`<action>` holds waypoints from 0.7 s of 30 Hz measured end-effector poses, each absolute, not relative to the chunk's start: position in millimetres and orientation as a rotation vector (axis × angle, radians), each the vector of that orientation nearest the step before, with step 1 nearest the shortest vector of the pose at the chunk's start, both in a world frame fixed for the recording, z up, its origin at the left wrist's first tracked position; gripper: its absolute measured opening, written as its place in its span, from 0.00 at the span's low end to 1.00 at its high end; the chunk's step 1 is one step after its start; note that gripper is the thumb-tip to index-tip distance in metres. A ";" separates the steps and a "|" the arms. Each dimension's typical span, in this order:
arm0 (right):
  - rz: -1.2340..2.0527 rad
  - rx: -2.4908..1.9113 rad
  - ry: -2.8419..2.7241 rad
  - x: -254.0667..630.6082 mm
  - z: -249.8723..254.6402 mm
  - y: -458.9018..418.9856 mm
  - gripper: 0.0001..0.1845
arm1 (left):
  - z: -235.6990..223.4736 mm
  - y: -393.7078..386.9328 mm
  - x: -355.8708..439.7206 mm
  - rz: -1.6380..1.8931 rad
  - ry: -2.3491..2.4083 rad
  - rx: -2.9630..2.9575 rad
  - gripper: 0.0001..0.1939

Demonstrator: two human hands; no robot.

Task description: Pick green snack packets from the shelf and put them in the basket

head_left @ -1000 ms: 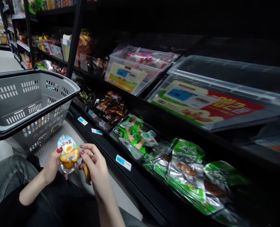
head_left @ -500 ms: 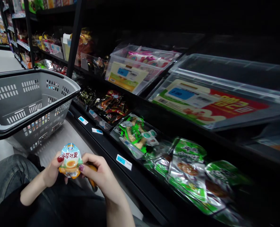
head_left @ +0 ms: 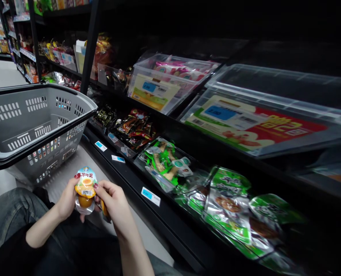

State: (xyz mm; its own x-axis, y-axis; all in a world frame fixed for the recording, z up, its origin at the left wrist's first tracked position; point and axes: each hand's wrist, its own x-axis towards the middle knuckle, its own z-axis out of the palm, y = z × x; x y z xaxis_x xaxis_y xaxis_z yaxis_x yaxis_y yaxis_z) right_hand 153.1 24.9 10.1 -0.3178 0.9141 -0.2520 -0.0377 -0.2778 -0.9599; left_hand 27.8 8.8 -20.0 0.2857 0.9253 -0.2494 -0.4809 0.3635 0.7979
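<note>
Egg pack — clear btm, blue/orange label w/ barcode, both hands gripping it

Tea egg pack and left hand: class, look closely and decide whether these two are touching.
Touching. The head view shows the left hand at the side of the tea egg pack, its thumb overlapping the printed lid's edge.

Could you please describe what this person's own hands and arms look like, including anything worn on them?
The left hand and the right hand are ungloved, with glossy dark red nail polish on the visible thumbnails. A plain black sleeve ends near the left elbow; no right sleeve shows.
</note>
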 end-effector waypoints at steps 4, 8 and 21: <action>1.494 -1.228 -1.435 154.0 12.0 24.3 0.17 | -24.4 9.9 28.9 1.084 0.899 0.667 0.27; 0.887 -1.228 -1.766 151.3 14.3 18.9 0.15 | -24.6 9.8 27.4 1.268 1.172 0.856 0.22; -0.404 -0.946 -2.214 130.2 6.8 4.1 0.12 | -25.2 8.0 24.0 1.317 0.976 0.807 0.21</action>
